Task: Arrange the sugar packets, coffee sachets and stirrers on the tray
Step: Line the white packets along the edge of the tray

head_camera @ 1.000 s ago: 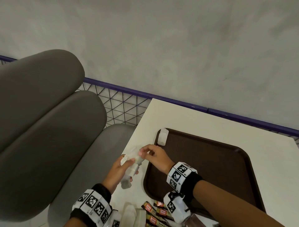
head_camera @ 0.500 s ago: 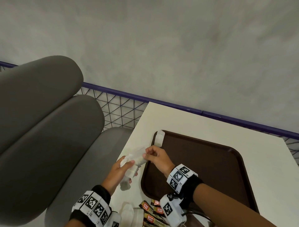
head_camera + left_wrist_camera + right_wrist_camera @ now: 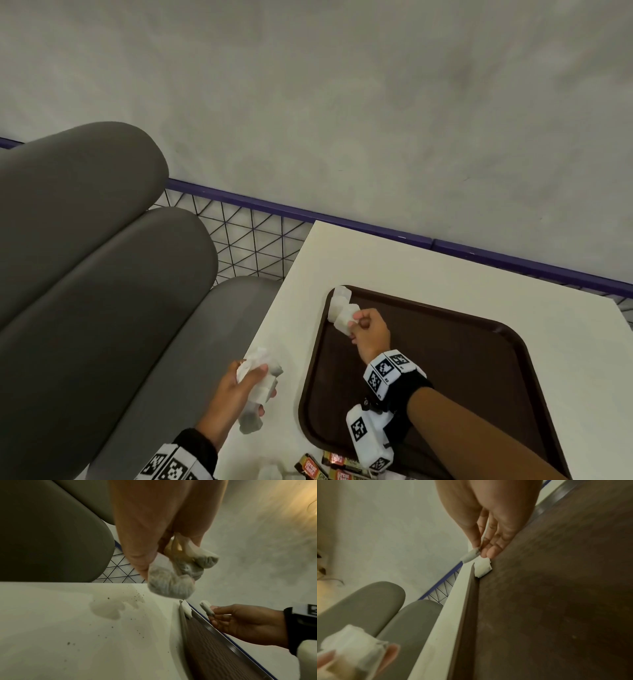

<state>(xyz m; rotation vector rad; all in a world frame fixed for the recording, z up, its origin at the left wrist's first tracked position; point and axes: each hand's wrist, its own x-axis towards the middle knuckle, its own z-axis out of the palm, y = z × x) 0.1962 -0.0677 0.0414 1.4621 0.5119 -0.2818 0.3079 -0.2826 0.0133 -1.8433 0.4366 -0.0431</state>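
A dark brown tray (image 3: 462, 377) lies on the white table (image 3: 376, 260). One white sugar packet (image 3: 339, 295) rests in the tray's far left corner. Just beside it my right hand (image 3: 356, 325) pinches a second white packet (image 3: 345, 318) between thumb and fingers; the right wrist view shows this held packet (image 3: 469, 557) just above the lying one (image 3: 482, 568). Left of the tray, above the table, my left hand (image 3: 263, 377) grips a bunch of white packets (image 3: 255, 387), seen close in the left wrist view (image 3: 171, 584). Brown and red coffee sachets (image 3: 329, 467) lie at the tray's near edge. No stirrers show.
A grey padded bench (image 3: 102, 274) runs along the table's left side. Behind it stands a wire mesh rail with a purple top bar (image 3: 246, 240), then a grey wall. More white packets (image 3: 270, 472) lie on the table at the bottom edge.
My right hand drew one packet out of the left hand's bunch and carried it away to the tray's far left corner. The left hand kept the rest and stayed beside the tray.
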